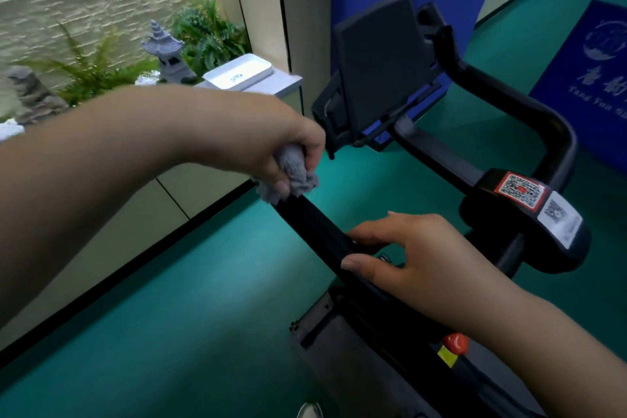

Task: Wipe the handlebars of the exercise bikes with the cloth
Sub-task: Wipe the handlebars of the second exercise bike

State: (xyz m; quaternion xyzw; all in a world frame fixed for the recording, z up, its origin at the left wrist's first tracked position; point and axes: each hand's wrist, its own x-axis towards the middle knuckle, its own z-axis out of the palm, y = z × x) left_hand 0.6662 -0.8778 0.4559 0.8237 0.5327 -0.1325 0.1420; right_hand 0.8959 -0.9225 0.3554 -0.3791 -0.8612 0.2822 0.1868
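Green flooring is stretching under the exercise bike, where the left hand (288,149) is clutching the grey cloth (293,176) at the tip of the near handlebar (312,227) while the right hand (407,258) is resting loosely on it, the far bar (543,119) seemingly waiting its turn.

Single head-worn wide-angle view, looking forward and down. Close over the bike's handlebar (315,231); green floor (190,299) below.

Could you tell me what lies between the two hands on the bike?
Head view: only a bare stretch of black handlebar between the cloth in the left hand and the right hand.
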